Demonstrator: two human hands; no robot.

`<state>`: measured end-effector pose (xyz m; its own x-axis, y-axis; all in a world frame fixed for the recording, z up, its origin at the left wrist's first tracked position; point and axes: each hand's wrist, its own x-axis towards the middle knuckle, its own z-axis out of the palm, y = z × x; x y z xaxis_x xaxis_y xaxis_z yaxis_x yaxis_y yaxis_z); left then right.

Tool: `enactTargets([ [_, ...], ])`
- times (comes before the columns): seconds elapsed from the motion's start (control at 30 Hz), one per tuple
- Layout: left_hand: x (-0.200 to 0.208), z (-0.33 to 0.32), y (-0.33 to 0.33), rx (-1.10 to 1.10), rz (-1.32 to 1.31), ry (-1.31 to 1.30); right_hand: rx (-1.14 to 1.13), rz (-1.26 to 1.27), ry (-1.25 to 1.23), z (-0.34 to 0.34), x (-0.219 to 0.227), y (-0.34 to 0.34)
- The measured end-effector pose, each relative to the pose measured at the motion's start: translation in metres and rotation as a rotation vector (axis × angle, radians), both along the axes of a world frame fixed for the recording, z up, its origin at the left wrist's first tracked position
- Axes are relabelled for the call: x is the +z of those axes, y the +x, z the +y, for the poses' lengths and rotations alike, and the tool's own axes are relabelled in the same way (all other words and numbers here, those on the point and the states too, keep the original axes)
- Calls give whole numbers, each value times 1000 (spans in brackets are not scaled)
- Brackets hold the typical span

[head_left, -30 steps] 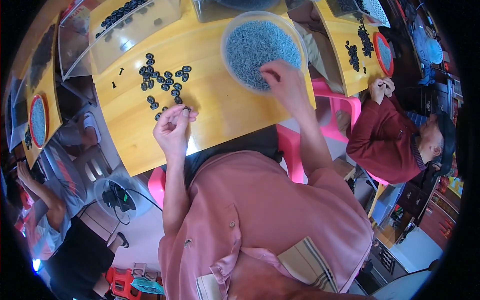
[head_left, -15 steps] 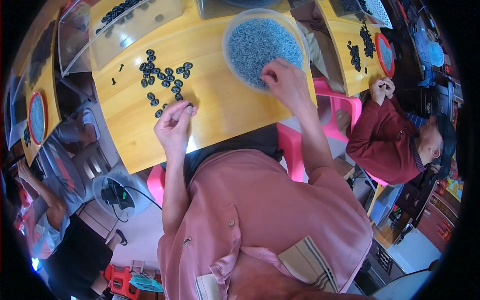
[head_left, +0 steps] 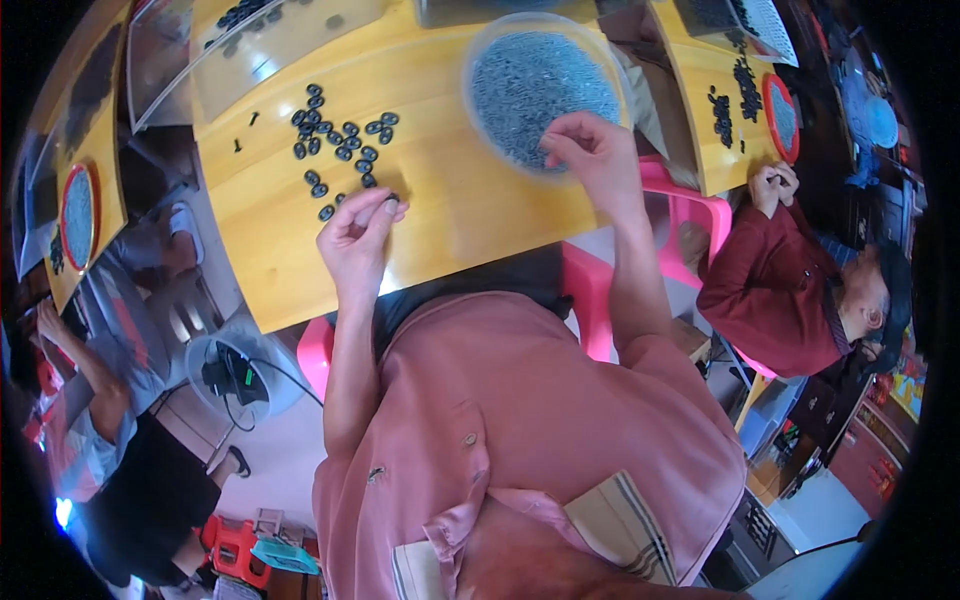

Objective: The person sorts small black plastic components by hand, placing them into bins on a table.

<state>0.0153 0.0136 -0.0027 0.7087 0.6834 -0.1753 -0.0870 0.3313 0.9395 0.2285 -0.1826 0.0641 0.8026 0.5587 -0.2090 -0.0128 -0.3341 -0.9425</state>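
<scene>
My left hand (head_left: 358,240) is closed in a pinch above the table's near part, holding a small black oval piece (head_left: 392,198) at its fingertips. Several loose black oval pieces (head_left: 345,141), like little two-holed plates, lie beyond that hand. On the right, a round translucent tub (head_left: 474,108) is filled with small silvery-blue screws (head_left: 540,85). My right hand (head_left: 603,168) is over the tub's near right side, thumb and fingers pinched together. Whatever is between those fingertips is too small to make out.
Two small dark screws (head_left: 246,132) lie left of the pieces on the yellow wooden table (head_left: 260,255). A clear bin (head_left: 215,75) with black parts stands at the back left. At right, another person (head_left: 775,280) sits by a red-rimmed tub (head_left: 782,118); someone else is at far left.
The view has shifted slightly, moving the table and tub rightward in the picture. My right hand has drawn a little toward the tub's right side, still pinched. My left hand keeps its black piece.
</scene>
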Motion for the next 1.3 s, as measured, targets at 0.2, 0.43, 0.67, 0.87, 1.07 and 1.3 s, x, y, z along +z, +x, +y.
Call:
enactTargets([
  [0.2, -5, 5, 4, 0, -71, -106, 199, 22, 159, 48, -5, -40],
  [0.43, -3, 3, 2, 7, -31, -76, 377, -102, 39, 91, -9, -70],
  [0.67, -3, 2, 2, -2, -44, -44, 402, -103, 36, 96, -12, -76],
  [0.87, 1, 2, 4, -11, -52, -15, 371, -96, 68, 97, -17, -76],
  [1.07, 1, 1, 4, -1, -71, 0, 397, -84, 39, 96, -19, -75],
  [1.3, 2, 0, 4, 7, -57, -40, 405, -79, 22, 97, -17, -74],
])
